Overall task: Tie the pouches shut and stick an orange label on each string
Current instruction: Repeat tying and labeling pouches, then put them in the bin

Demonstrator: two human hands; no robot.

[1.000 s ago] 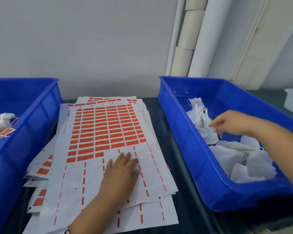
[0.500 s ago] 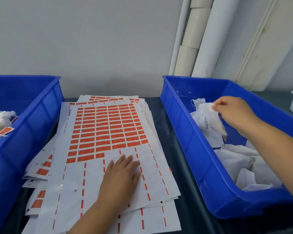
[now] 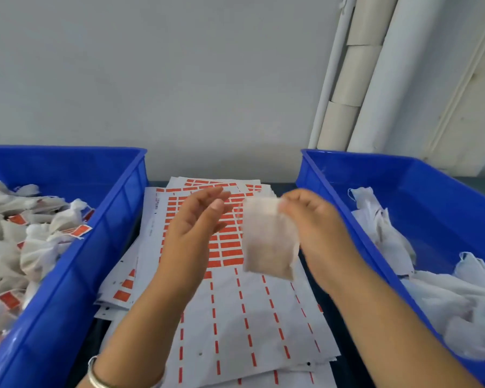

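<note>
- small white pouch [image 3: 268, 239] of thin, matt, gauzy cloth, slightly see-through
- blue bins, left [image 3: 67, 264] and right [image 3: 345, 219]: moulded plastic, smooth, faint sheen
- white sheets of orange labels [image 3: 235, 317]: paper, matt
- heap of white pouches in right bin [image 3: 443, 301]: soft, crumpled cloth
- silver bangle [image 3: 95, 373]: shiny metal
- wall [image 3: 179, 79]: matt painted

pouch [image 3: 268, 242] motion-blurred | left bin [image 3: 76, 264] cut off by frame edge | right bin [image 3: 375, 219] likewise
</note>
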